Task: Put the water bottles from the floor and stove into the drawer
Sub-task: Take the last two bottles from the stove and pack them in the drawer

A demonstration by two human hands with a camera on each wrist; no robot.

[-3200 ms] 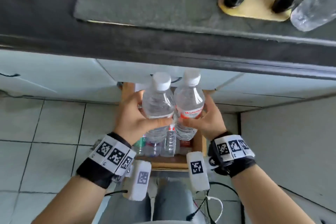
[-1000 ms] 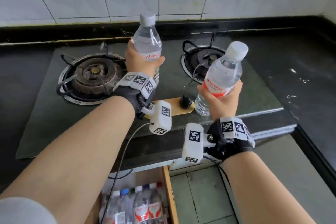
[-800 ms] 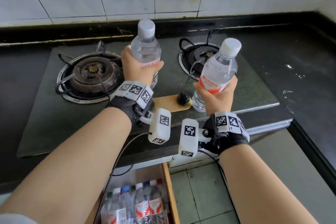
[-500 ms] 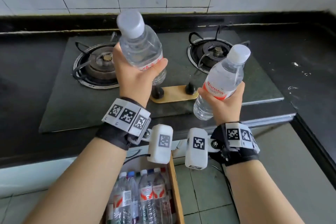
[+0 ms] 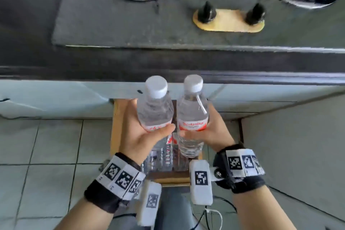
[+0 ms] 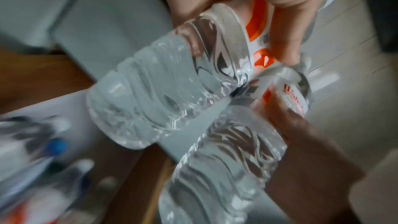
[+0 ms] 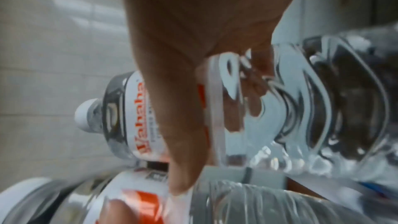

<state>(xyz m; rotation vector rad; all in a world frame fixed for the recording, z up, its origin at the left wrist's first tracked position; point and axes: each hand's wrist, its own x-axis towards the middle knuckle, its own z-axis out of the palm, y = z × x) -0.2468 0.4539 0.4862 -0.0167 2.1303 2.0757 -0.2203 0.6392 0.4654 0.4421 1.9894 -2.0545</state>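
Both bottles upright and side by side directly above the open drawer (image 5: pixel 114 127) — left hand (image 5: pixel 139 139) wrapped round the left bottle (image 5: pixel 155 112), right hand (image 5: pixel 214 132) round the right bottle (image 5: pixel 193 115) — so the way in looks straight down, caps up, among bottles already stored.

head looks down, wrists close, bottles (image 5: pixel 155 110) shared

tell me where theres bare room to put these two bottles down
The drawer is crowded at its near end with stored bottles; far end hidden behind held bottles. Bare: stove top left of the knob plate, floor tiles left of it.
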